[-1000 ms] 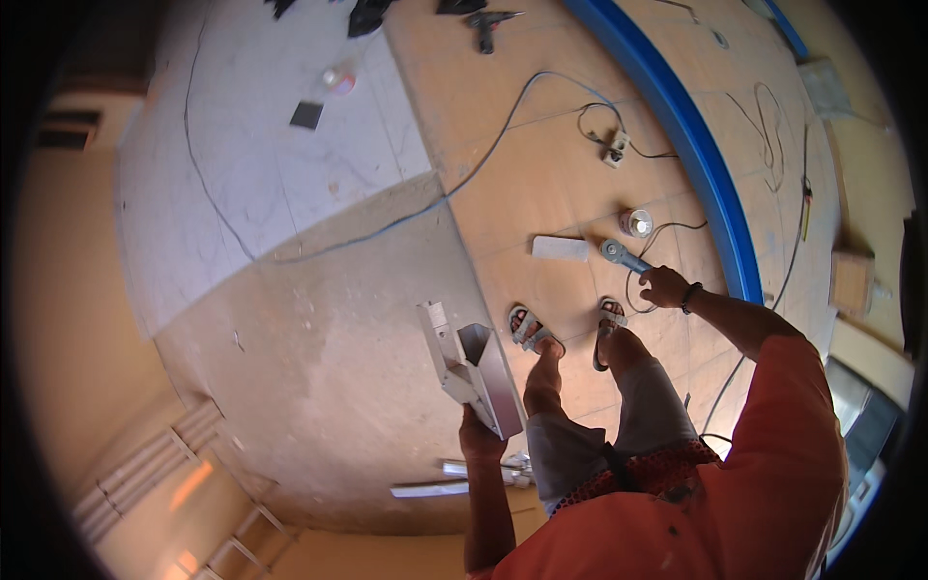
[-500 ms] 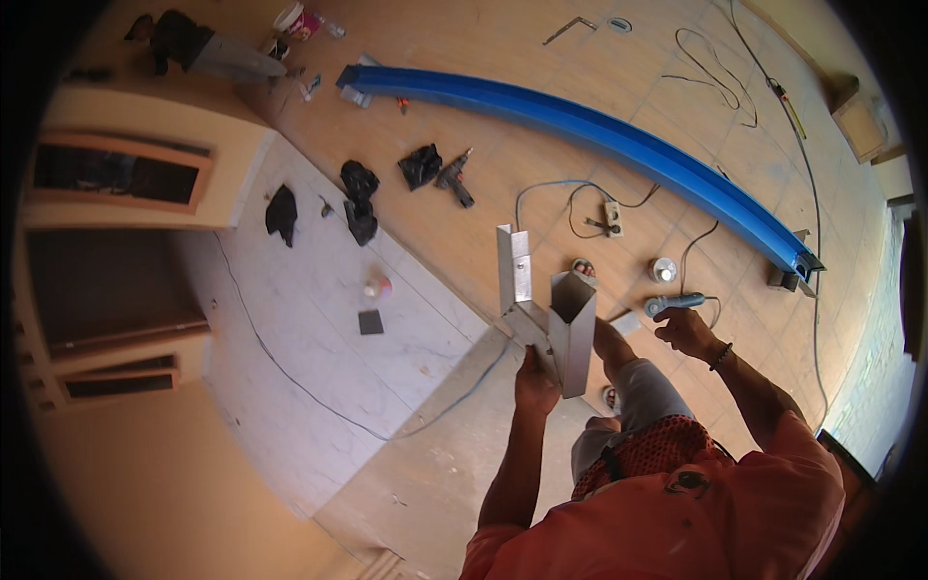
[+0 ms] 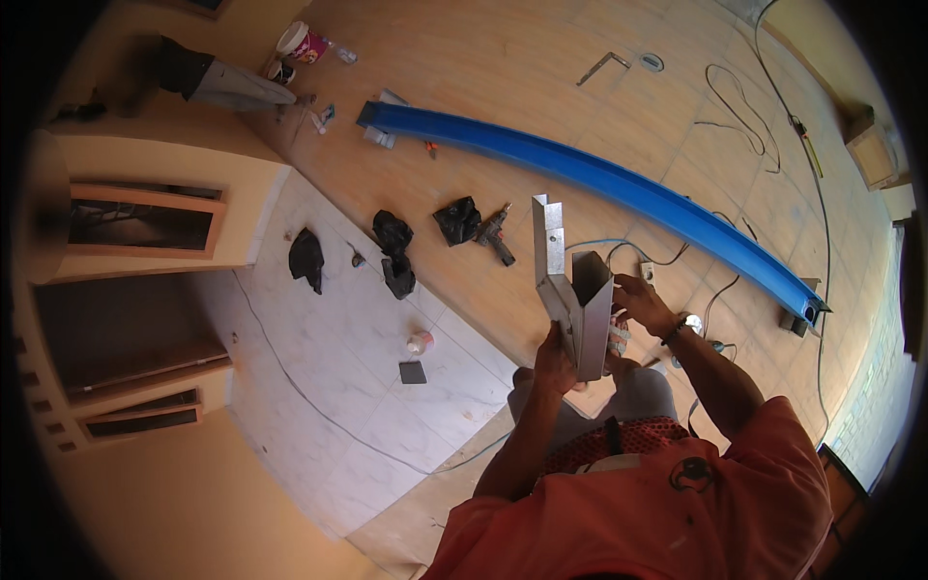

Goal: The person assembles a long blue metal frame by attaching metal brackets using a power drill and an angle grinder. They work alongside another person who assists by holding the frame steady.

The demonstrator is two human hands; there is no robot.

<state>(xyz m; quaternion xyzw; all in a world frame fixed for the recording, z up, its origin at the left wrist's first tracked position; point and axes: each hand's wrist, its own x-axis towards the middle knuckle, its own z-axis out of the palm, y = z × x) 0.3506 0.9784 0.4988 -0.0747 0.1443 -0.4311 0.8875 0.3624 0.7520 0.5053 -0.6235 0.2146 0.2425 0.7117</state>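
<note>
A silvery bracket [image 3: 595, 333] of joined metal channels is held up in front of me. One arm is a narrow channel with a bolt or hole in it, and the other is a wide square section with an open upper end. My left hand [image 3: 555, 362] grips it from below on the left. Beside the wide section's right edge is my right hand [image 3: 642, 304], fingers apart and bent toward the metal. Whether those fingertips touch it I cannot tell. A round tin [image 3: 692, 323] stands on the floor by my right wrist. The angle grinder [image 3: 717, 345] is mostly hidden behind my forearm.
A long blue metal channel [image 3: 580, 166] lies across the tiled floor ahead. Black plastic bags [image 3: 456, 220] and a drill [image 3: 495, 235] lie left of it. Cables and a socket block [image 3: 647, 271] are near the bracket. Another person [image 3: 227, 82] is at the far left.
My right hand has moved left, from over the angle grinder to the bracket's right side. The left hand keeps its grip. My view has shifted, and my legs are positioned differently.
</note>
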